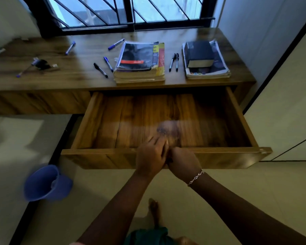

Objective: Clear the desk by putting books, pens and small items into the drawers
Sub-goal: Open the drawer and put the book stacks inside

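Note:
The wooden drawer [166,121] under the desk [78,80] stands pulled out, its inside bare. My left hand [149,157] and my right hand [183,161] meet at the middle of the drawer's front panel [99,157], fingers hooked over its top edge; both are blurred. On the desk lie a stack of books [139,68], a black book [200,53] on top of magazines [219,68], a pair of pens [174,61], a black pen [100,69], blue pens [108,63], a marker [70,47] and small dark items [41,64].
A blue plastic jug [46,183] sits on the floor at the left, below the desk. A barred window [131,13] runs behind the desk and a wall [281,85] closes the right side. My bare foot [154,213] is on the tiled floor.

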Tool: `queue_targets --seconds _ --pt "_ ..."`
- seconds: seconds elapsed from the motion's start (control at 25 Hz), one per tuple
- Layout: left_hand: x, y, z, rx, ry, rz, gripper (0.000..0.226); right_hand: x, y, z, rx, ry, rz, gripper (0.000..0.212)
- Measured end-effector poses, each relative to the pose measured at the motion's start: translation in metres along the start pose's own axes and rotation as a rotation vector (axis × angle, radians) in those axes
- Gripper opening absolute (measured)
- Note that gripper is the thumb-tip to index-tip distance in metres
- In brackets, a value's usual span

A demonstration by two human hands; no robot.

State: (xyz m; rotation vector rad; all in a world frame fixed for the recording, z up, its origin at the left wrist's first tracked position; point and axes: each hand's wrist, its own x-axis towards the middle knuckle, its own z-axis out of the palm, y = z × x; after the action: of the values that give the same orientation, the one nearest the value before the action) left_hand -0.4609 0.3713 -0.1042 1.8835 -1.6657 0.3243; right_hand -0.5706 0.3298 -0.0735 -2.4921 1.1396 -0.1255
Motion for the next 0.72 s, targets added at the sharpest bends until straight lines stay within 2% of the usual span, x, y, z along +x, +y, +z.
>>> queue_targets --seconds 0.16,0.24,0.36,0.48,0.56,0.72 --pt "0.038 -0.020 -0.017 0.092 -0.028 -0.019 0.032 0.021 -0.005 -0.030 -0.002 0.257 -0.076 0.026" --pt "0.053 -0.031 -0.018 0.102 -0.076 -0.082 0.035 0.039 0.001 -0.039 -0.059 0.312 -0.088 0.036" --pt "0.074 -0.045 -0.013 0.080 -0.244 -0.203 0.058 0.065 0.009 -0.049 -0.122 0.274 -0.044 0.055" --pt "0.097 -0.064 -0.005 0.059 -0.321 -0.224 0.070 0.095 0.013 -0.055 -0.088 0.293 0.007 0.055" --pt "0.114 -0.081 -0.003 -0.005 -0.323 -0.262 0.072 0.119 0.014 -0.058 -0.048 0.306 0.035 0.056" --pt "0.146 -0.111 -0.003 -0.262 -0.197 -0.450 0.069 0.173 0.017 -0.061 0.146 0.321 0.129 0.056"
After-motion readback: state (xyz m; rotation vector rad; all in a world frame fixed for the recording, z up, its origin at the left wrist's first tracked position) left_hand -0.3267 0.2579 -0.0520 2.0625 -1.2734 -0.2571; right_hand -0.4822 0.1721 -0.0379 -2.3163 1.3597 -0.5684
